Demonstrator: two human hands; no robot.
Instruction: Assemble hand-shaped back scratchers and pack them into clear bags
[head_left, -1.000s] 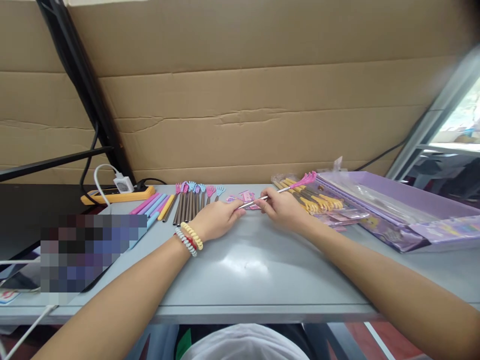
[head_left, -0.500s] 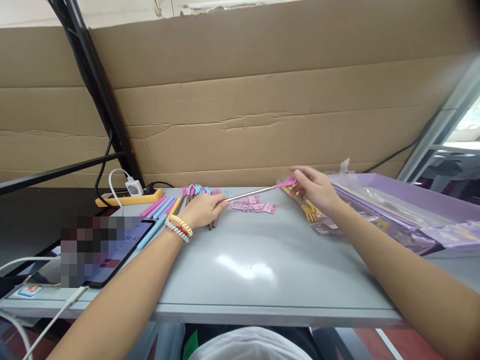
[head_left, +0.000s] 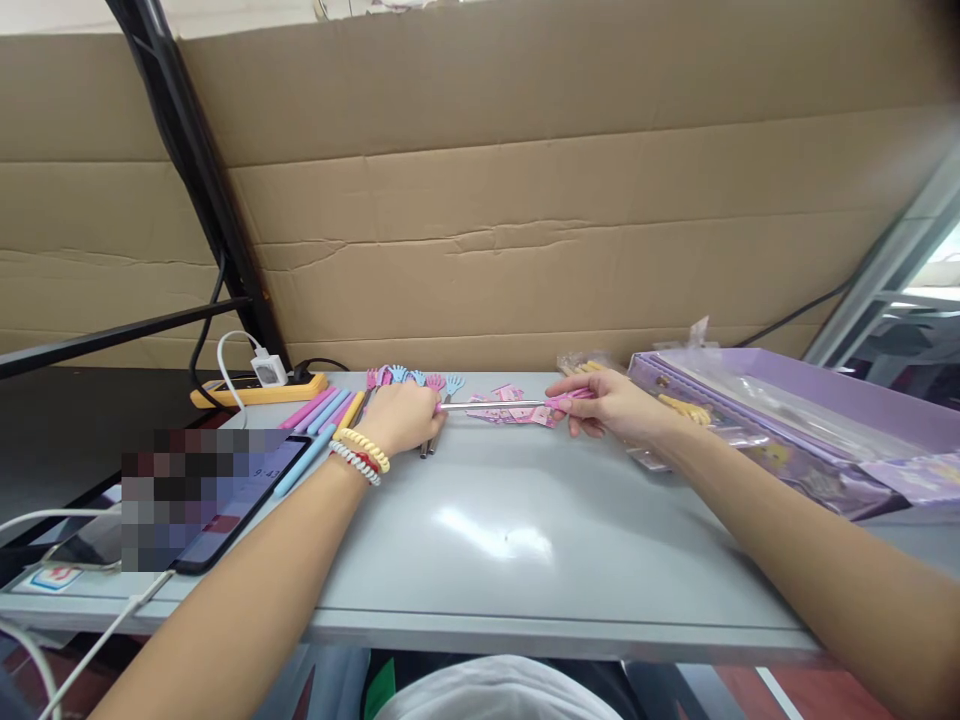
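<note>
A back scratcher with a thin metal rod (head_left: 495,406) and a pink end lies level between my two hands, just above the table. My left hand (head_left: 405,415), with bracelets at the wrist, is closed round the rod's left end. My right hand (head_left: 611,402) pinches the pink end with thumb and fingers. Beside my left hand lie several scratcher heads shaped like small hands, among them a blue one (head_left: 454,385), with metal rods partly under that hand. Behind the held rod are small pink printed cards (head_left: 506,395).
Coloured tubes (head_left: 311,410) lie at the left, near a phone (head_left: 247,510) and a yellow power strip (head_left: 262,393) with a white charger. A purple box (head_left: 795,380) with plastic packaging stands at the right. Yellow hand-shaped pieces (head_left: 684,408) lie by it. Cardboard (head_left: 480,220) walls the back.
My right hand has lowered and shifted slightly with the pink end, so the tilted rod is now nearly level. My left hand stays in about the same place, still gripping the rod.
</note>
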